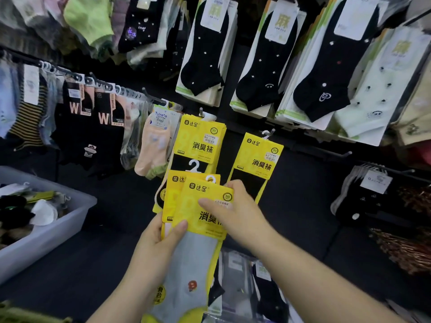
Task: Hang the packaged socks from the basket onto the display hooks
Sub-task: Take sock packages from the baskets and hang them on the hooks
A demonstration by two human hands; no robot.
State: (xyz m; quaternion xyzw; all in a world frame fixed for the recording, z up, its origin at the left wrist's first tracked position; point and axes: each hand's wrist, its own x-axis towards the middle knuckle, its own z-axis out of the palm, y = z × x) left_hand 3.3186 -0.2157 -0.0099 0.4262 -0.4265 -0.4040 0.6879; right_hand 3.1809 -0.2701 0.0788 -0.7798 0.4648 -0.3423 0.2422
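Observation:
I hold a small stack of yellow-carded sock packs (190, 206) in front of the display wall. My left hand (163, 241) grips the stack from the lower left, thumb across the front pack. My right hand (229, 210) pinches the front pack's right edge near its top; that pack holds a grey sock (186, 271). Above, matching yellow packs (200, 141) hang on a hook (203, 113), and another yellow pack (258, 159) hangs to the right. The grey basket (77, 213) with loose socks sits at the left.
Black and white ankle socks on cards (263, 57) hang in the row above. Black "W" socks (93, 122) and a peach sock (154, 148) hang on a left rail. A bare hook (331, 152) juts out at right, with more socks (363, 194) below it.

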